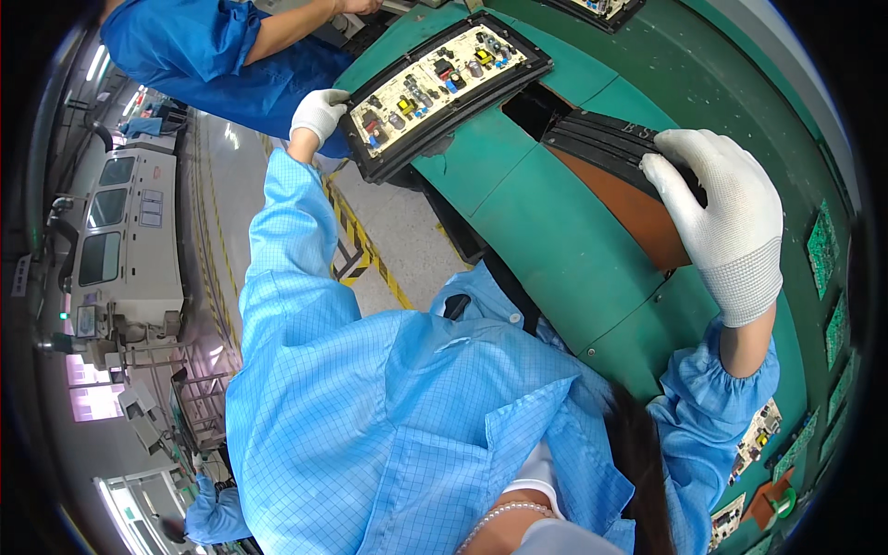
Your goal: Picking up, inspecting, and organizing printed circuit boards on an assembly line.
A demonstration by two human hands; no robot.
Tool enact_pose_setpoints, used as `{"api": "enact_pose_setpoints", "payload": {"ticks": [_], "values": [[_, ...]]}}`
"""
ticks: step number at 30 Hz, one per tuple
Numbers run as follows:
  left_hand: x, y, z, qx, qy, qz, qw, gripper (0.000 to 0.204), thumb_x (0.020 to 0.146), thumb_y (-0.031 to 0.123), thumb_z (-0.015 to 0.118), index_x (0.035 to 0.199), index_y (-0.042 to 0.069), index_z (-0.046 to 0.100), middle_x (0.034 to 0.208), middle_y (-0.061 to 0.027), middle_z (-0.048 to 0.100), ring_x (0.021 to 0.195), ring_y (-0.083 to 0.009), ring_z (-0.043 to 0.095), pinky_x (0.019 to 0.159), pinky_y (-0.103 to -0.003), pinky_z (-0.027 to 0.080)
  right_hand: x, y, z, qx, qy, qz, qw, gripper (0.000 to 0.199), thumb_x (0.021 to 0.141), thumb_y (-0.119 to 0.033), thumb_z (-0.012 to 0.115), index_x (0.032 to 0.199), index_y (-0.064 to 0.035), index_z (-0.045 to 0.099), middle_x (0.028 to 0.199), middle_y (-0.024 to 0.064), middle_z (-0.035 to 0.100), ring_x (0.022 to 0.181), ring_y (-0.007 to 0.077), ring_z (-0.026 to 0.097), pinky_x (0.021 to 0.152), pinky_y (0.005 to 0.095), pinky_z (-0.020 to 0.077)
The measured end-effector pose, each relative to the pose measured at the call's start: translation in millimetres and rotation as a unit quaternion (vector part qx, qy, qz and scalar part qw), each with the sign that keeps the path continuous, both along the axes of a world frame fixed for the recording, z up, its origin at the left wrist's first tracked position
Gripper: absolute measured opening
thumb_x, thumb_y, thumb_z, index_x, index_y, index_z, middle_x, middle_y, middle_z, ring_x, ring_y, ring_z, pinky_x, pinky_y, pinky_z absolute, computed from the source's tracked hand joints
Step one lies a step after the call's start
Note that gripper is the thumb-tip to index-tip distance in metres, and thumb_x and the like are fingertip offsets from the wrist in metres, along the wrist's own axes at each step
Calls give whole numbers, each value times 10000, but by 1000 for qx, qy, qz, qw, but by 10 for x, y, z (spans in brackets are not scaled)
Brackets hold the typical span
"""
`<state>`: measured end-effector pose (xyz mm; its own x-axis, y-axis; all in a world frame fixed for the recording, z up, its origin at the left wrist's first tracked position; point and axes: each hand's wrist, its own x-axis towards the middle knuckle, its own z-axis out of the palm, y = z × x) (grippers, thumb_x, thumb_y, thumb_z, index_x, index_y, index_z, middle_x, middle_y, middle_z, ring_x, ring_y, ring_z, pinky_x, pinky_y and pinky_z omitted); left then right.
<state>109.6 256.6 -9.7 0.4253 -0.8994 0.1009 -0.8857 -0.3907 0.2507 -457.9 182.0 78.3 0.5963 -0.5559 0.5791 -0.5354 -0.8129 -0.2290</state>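
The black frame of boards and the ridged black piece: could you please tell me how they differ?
The black frame carries cream circuit boards; the ridged black piece shows none. The left hand grips the frame's edge, while the right hand holds the ridged piece. Both are black.

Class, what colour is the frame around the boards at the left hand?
The frame is black; the head view shows it best.

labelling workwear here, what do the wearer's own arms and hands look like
The left hand and right hand wear white knitted gloves; the right glove's cuff looks coarser. The left sleeve and right sleeve are light blue with a fine dark grid; the right one is gathered at its end. The wrists are bare between glove and sleeve.
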Motion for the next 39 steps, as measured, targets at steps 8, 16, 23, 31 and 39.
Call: {"api": "enact_pose_setpoints", "payload": {"ticks": [8, 16, 23, 31, 39], "values": [[-121, -482, 174, -11, 24, -94, 995, 359, 876, 200, 658, 1177, 10, 710, 1120, -193, 727, 1043, -291, 702, 929, -339, 523, -16, 5, 3, 4, 2, 2, 1000, 214, 869, -272, 720, 907, -62, 703, 820, 118, 664, 786, 310, 653, 732, 383, 520], [-409, -1242, 38, 41, -18, -118, 992, 533, 878, 439, 712, 1184, 2, 706, 1142, -207, 715, 1069, -336, 684, 951, -370, 510, -34, -14, 21, 12, 22, 4, 1000, 188, 872, -222, 711, 954, -53, 708, 857, 106, 677, 791, 288, 647, 735, 358, 519], [-451, -1578, 164, 130, -116, -103, 979, 493, 865, 451, 713, 1107, 22, 740, 1042, -197, 738, 979, -341, 703, 892, -380, 530, -42, -11, 27, 23, 23, 8, 999, 202, 870, -239, 708, 942, -50, 701, 860, 113, 680, 812, 304, 651, 754, 381, 517], [-726, -2145, 195, 35, -58, -194, 979, 650, 893, 601, 648, 1108, -9, 719, 1027, -203, 731, 961, -345, 692, 872, -403, 514, -20, 0, 44, 26, 16, 5, 1000, 185, 858, -225, 720, 938, -59, 702, 866, 113, 681, 813, 307, 649, 762, 391, 513], [-1110, -2524, 81, 110, -193, -79, 972, 610, 925, 602, 576, 1088, 37, 739, 1118, -208, 711, 1034, -372, 680, 900, -443, 522, -44, -12, 42, 23, 11, 10, 1000, 188, 841, -226, 735, 935, -67, 701, 837, 110, 669, 792, 304, 645, 739, 387, 515]]}}
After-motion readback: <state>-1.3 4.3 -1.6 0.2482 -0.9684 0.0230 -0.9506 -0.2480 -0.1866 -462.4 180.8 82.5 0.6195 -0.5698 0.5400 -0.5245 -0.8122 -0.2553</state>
